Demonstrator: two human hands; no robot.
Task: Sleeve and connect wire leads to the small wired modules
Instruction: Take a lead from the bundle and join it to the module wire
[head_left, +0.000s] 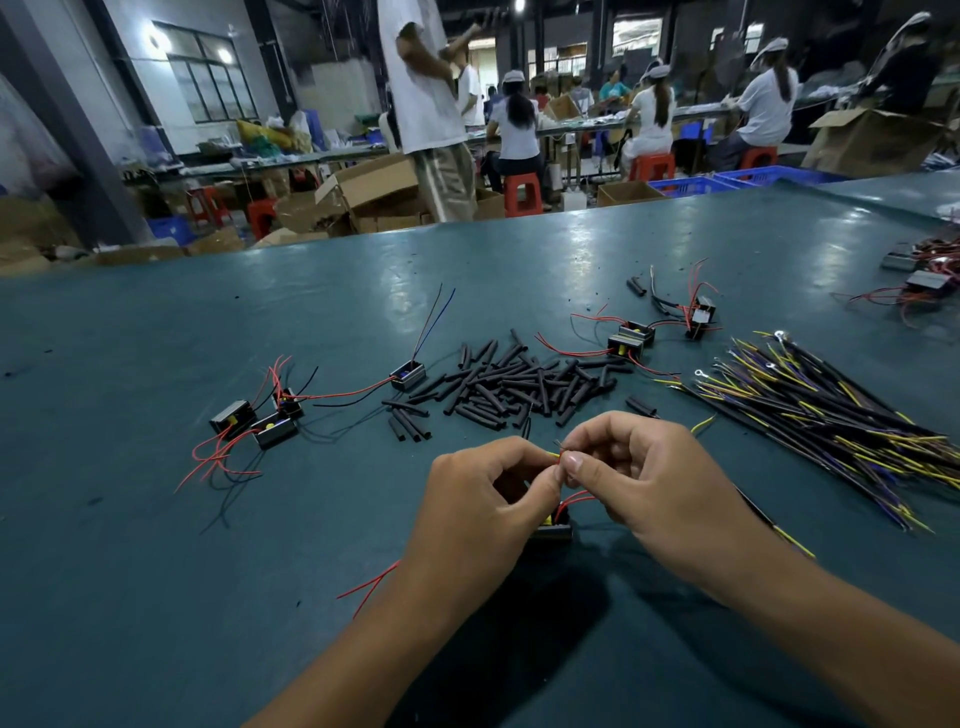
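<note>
Head view: left hand (483, 499) and right hand (639, 478) pinch thin, floppy red wire leads (558, 460) at their bared tips; grip near ends.

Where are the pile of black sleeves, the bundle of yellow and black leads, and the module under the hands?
pile of black sleeves (519, 382), head view, middle of the heap.
bundle of leads (831, 415), head view, mid-length of the bundle.
module (553, 527), head view, its black body between the hands.

A dark green desk (260, 322) spans the near scene. Far behind stand cardboard boxes (374, 192), red stools (522, 195), blue crates (691, 185), seated workers at long tables and a far-left window (213, 78).
</note>
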